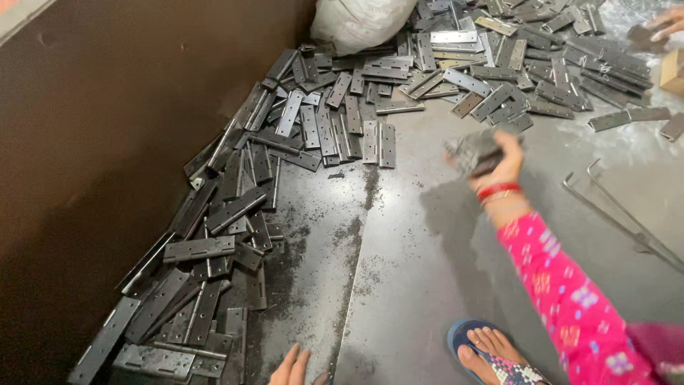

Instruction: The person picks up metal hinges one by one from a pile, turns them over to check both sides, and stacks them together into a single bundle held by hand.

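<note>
Steel butt hinges everywhere, basically. The right hand [499, 160], right of the frame's centre, has its fingers curled tight around a small stack of hinges [472, 152], lifted off the metal sheet floor [420, 285]; the stack is blurred, so I can't count the pieces. On that wrist there's a red bangle [497, 190], and the sleeve [570, 299] running down to the lower right corner is pink with a printed pattern.

The left hand [293, 367] only pokes in at the bottom edge, fingers spread apart and holding nothing, just beside the lower end of the long hinge pile [214, 249] that runs along the dark brown wall [107, 142] on the left. A second big heap of hinges [499, 57] fills the top of the frame, next to a white sack [360, 21] at top centre.

A foot in a blue sandal [488, 349] sits at the bottom, right of the middle. A bent wire rod [620, 214] lies on the floor at the right edge. Another person's hand [666, 25] shows in the upper right corner, beside a cardboard box [673, 71].
</note>
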